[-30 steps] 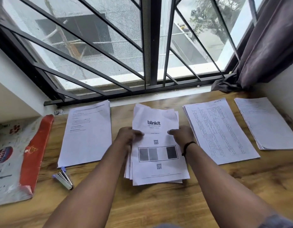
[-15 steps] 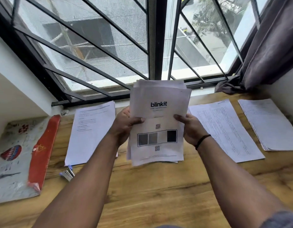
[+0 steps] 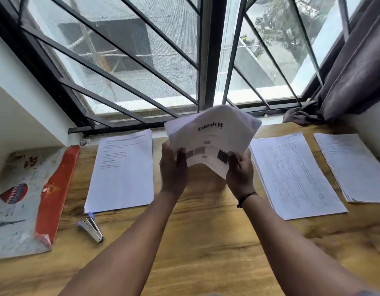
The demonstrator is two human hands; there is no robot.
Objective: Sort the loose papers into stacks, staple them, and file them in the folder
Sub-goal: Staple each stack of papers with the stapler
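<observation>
A bundle of white papers (image 3: 212, 133), the top sheet printed with "blinkit", is lifted off the wooden table and tilted away from me, its lower edge bowed upward. My left hand (image 3: 173, 167) grips its lower left edge and my right hand (image 3: 240, 171) grips its lower right edge. Three other paper stacks lie flat on the table: one at the left (image 3: 123, 174), one right of centre (image 3: 291, 174) and one at the far right (image 3: 353, 165). A silver and blue stapler (image 3: 91, 227) lies near the left stack's front corner. The folder (image 3: 24, 199), grey with a red flap, lies at the far left.
The wooden table (image 3: 206, 242) ends at a window sill with a black metal grille (image 3: 142, 71) behind it. A dark curtain (image 3: 355, 71) hangs at the back right, its hem bunched on the table corner. White walls close in the table on both sides.
The blinkit bundle lay on the table, then both hands lifted it upright. Now it has tipped away from me and bent, with my hands lower on its bottom edge.
</observation>
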